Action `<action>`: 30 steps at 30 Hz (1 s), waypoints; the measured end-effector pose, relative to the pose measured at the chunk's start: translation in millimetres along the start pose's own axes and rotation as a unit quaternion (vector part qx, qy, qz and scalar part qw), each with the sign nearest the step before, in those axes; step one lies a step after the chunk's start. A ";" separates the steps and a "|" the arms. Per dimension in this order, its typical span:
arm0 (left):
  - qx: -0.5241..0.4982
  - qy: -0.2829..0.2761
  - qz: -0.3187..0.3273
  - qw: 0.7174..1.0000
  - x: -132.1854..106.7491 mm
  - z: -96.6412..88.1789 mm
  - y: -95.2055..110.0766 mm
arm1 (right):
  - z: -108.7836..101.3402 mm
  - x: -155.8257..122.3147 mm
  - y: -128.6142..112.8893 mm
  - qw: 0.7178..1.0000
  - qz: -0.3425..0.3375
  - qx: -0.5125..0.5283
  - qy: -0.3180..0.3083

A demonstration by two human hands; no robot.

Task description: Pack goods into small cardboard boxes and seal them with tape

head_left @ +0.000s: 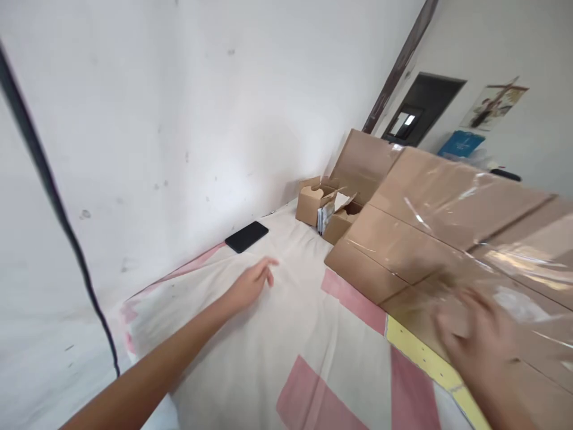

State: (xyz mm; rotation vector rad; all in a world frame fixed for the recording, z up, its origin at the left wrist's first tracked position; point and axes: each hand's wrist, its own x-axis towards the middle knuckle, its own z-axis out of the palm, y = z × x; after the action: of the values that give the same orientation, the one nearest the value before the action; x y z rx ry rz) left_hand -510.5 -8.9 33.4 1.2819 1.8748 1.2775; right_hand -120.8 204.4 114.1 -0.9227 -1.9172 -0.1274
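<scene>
My left hand [254, 282] is just above the pale cloth [250, 364] with pink patches. Its fingers are slightly bent and apart, and nothing shows in them. Close beyond it, a black phone [247, 236] lies flat by the wall. My right hand [481, 334] is in front of a large flattened cardboard box [403, 233] with strips of clear tape on it. Motion smears its curved fingers, so I cannot make out whether it touches the cardboard or holds anything.
Small open cardboard boxes [310, 204] stand against the wall, behind the big cardboard. A yellow strip [423, 352] runs along the cardboard's near edge. At the left a black cable [58, 206] hangs. A blue bag [462, 144] is in the background.
</scene>
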 end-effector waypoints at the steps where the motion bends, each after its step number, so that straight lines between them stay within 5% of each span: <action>1: 0.074 0.065 -0.003 0.995 35.8 0.3 -3.2 | 44.6 1.5 -23.8 0.998 -0.037 0.026 -0.036; 5: 0.136 0.164 -0.043 0.976 184.8 23.2 -12.1 | 227.0 17.3 -114.4 0.972 -0.010 0.175 -0.156; 7: 0.135 0.191 -0.081 0.969 247.8 44.7 -12.7 | 300.7 32.6 -138.6 0.971 0.057 0.204 -0.111; 9: 0.137 0.192 -0.099 0.967 295.6 69.0 -13.7 | 354.6 48.8 -144.0 0.970 0.120 0.211 -0.028; 12: 0.130 0.213 -0.071 0.966 337.2 100.4 -22.9 | 400.9 62.3 -127.4 0.969 0.165 0.183 0.030; 18: 0.077 0.288 -0.009 0.954 356.0 109.1 -54.0 | 417.5 60.6 -100.7 0.984 0.134 0.097 -0.064; 22: 0.070 0.288 0.017 0.955 348.8 103.6 -53.9 | 409.3 71.2 -109.2 0.969 0.215 0.087 -0.085; 26: 0.055 0.282 0.004 0.958 325.7 97.8 -44.5 | 392.8 74.7 -128.4 0.963 0.221 0.125 -0.089; 30: 0.034 0.266 0.001 0.963 275.5 64.7 -45.3 | 352.5 59.5 -158.6 0.968 0.171 0.155 -0.100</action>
State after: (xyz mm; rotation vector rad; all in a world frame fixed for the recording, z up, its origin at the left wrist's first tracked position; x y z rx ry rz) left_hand -589.1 263.0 -12.0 1.0369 2.2923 1.6954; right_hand -492.5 282.8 21.3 -1.0627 -1.8565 0.4733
